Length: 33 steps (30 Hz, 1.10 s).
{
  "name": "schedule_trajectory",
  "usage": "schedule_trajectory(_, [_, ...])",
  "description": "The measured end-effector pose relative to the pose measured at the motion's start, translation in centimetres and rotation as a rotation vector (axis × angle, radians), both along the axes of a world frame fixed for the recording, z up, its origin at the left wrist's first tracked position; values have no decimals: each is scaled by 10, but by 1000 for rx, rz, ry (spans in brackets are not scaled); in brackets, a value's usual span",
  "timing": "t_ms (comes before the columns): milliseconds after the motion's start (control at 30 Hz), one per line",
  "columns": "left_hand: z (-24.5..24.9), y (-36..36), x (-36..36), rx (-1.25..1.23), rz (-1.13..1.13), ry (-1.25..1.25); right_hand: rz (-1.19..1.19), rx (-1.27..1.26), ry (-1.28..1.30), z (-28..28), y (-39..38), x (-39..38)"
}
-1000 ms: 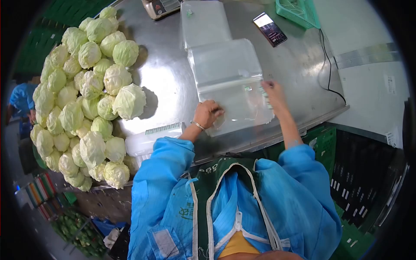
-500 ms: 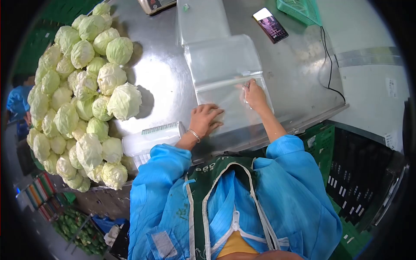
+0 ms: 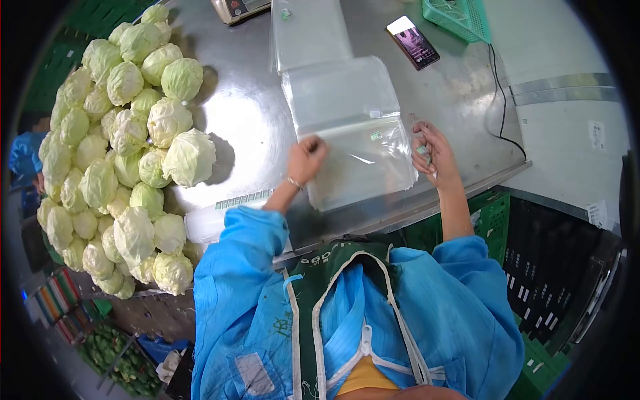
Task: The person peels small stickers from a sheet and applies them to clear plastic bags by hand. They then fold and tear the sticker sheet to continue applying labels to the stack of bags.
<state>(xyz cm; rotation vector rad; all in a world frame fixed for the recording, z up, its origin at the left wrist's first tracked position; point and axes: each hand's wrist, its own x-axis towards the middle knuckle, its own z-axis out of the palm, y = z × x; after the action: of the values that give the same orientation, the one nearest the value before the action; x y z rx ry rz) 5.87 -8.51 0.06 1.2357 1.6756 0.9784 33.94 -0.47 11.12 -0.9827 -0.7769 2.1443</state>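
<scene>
A stack of clear plastic bags lies in front of me on the metal table. A small green-and-white label sits on the top bag, near its upper edge. My left hand, slightly blurred, is curled closed at the left edge of this bag; what its fingers hold is hidden. Just off the bag's right edge, my right hand is turned partly palm up with bent fingers. A small green-and-white label shows at those fingers. Beside my left forearm lies a white roll of labels.
A big pile of cabbages fills the table's left side. More clear bags lie farther back. At the back are a scale, a phone and a green basket. A black cable runs down the right side.
My right hand has moved right, off the bag, and a label now shows on the bag. My left hand has lifted from lying flat and curled up, shifting slightly up.
</scene>
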Motion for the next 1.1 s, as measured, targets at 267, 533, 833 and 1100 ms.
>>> schedule_trajectory(267, [22,35,-23,320,706,-194,218,461,-740,-84,10,-28])
schedule_trajectory(533, [-5,-63,25,281,-236,555,661,668,-1262,-84,23,-67])
schedule_trajectory(833, [-3,-33,9,148,-303,345,190,316,-595,-11,36,-19])
schedule_trajectory(1100, [-2,74,-61,248,645,-248,535,436,-505,22,3,-30])
